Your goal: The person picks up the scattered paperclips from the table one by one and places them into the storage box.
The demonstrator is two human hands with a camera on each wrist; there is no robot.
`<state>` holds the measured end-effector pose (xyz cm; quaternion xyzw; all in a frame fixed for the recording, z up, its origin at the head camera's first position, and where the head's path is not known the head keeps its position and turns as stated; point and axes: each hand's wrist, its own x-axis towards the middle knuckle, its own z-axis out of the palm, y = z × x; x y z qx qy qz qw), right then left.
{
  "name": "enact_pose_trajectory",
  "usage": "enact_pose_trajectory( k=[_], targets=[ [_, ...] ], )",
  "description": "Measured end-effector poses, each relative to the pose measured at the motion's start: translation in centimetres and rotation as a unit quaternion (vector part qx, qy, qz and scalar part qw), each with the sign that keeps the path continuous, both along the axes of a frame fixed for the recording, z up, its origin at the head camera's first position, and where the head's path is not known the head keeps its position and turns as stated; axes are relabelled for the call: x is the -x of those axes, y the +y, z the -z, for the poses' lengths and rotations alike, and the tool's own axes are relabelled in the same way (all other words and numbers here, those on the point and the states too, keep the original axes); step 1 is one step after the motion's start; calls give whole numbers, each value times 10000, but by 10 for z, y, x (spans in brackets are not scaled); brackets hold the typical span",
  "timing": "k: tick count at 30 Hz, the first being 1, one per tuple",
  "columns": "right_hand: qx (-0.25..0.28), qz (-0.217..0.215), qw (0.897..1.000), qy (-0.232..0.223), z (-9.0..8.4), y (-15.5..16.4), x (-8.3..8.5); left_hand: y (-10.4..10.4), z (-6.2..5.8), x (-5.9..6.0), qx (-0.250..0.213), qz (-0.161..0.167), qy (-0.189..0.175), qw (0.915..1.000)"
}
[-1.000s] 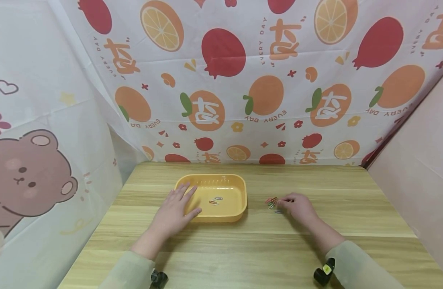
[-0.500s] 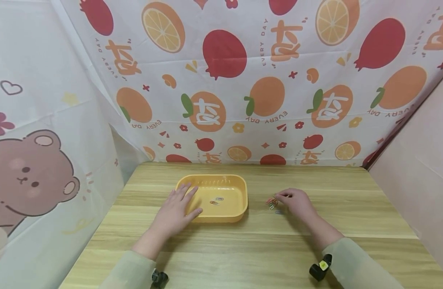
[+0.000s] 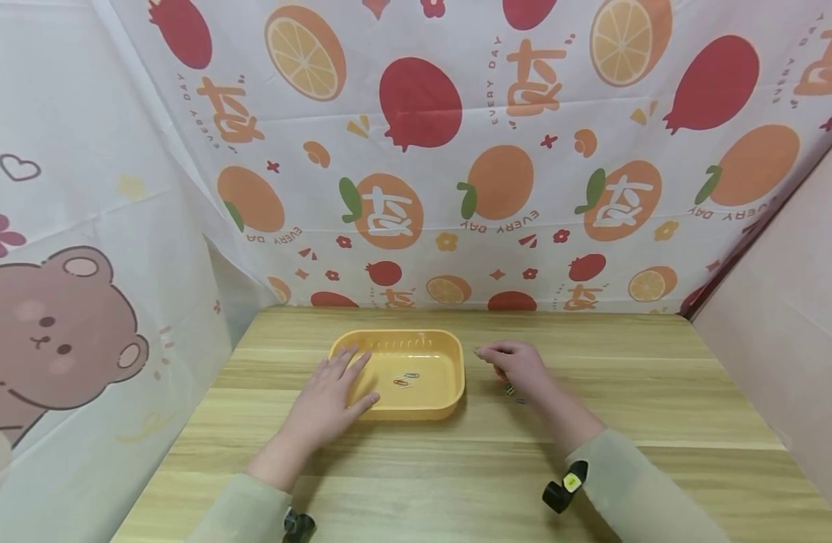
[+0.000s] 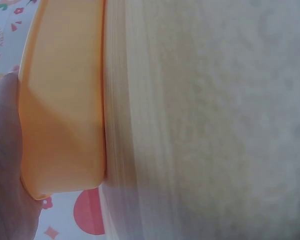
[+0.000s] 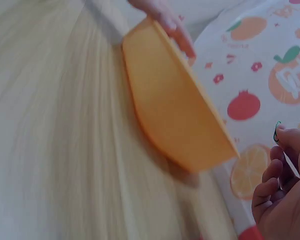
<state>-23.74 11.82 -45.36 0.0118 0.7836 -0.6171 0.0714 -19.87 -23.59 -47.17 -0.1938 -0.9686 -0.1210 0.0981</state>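
A green paper clip [image 5: 276, 132] is pinched between the thumb and index finger of my right hand [image 3: 520, 367], raised just right of the yellow plastic tray [image 3: 416, 414]. Below that hand, a small pile of coloured paper clips [image 3: 510, 390] lies on the table, partly hidden by it. A blue paper clip [image 3: 520, 401] sits at the pile's near side. Inside the tray rest several paper clips [image 3: 402, 382]. My left hand [image 3: 323, 396] rests on the tray's left side, its fingers extended over the rim; the left wrist view shows it against the tray's edge.
The wooden table [image 3: 416, 475] runs back to a fruit-print cloth [image 3: 422, 181]. A bear-print cloth [image 3: 83, 324] hangs at the left, and a pale cloth [image 3: 789, 302] at the right. Each sleeve carries a small black wrist camera [image 3: 563, 489].
My right hand has lifted from the pile with a paper clip and moved left toward the tray. The left hand and the tray have stayed in place.
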Motion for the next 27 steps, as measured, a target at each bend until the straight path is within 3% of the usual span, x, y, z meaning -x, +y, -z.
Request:
enact_pose_trajectory(
  k=[17, 22, 27],
  targets=[
    [576, -466, 9972, 71, -15, -71, 12, -2, 4, 0, 30, 18, 139, 9999],
    [337, -800, 9961, 128, -12, -80, 16, -2, 4, 0, 2, 11, 146, 9999],
    [-389, -1165, 9917, 379, -10, -89, 19, -1, 1, 0, -2, -2, 27, 10000]
  ],
)
